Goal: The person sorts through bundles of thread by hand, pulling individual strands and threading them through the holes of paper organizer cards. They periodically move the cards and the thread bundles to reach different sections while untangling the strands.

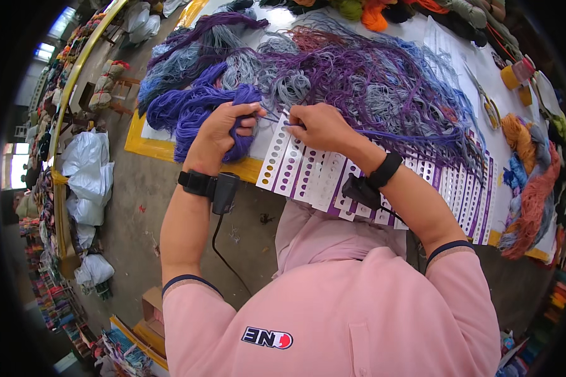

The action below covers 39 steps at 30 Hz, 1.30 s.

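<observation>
My left hand (228, 127) is closed around a thick hank of blue-violet yarn (170, 112), part of which drapes down beside the palm. Thin strands run from it toward my right hand. At the upper end of a white punched card (271, 160), my right hand (321, 127) is closed in a pinch; its fingertips hide what lies between them. That card has a column of round holes, some over yellow and purple. More white and purple punched cards (449, 182) overlap in a row along the table's near edge, under my right forearm.
A tangled heap of purple, grey and blue yarn (365, 75) covers the table's middle. Scissors (484, 97) and thread cones (516, 74) lie at the right, with orange and rust skeins (534, 201) nearby. White sacks (87, 179) stand on the floor left. Cables hang from both wristbands.
</observation>
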Each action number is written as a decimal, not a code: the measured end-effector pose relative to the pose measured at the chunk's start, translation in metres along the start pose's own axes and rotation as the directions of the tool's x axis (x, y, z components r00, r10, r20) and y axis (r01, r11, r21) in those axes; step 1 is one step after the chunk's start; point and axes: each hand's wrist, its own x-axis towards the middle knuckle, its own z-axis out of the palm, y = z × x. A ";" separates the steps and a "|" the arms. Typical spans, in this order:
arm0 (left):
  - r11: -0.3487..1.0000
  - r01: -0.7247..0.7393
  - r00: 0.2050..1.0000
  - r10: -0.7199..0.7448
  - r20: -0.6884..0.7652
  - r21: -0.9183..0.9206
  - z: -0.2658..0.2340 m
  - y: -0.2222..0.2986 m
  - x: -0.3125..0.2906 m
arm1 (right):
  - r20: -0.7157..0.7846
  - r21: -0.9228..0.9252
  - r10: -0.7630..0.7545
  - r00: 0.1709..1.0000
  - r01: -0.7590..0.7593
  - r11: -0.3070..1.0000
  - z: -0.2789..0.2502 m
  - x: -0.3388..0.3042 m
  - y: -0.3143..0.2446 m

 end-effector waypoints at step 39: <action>0.878 -0.065 0.976 0.155 0.152 -0.474 0.051 -0.029 -0.016 | 0.054 0.851 0.234 0.971 -0.167 0.497 0.003 -0.011 -0.015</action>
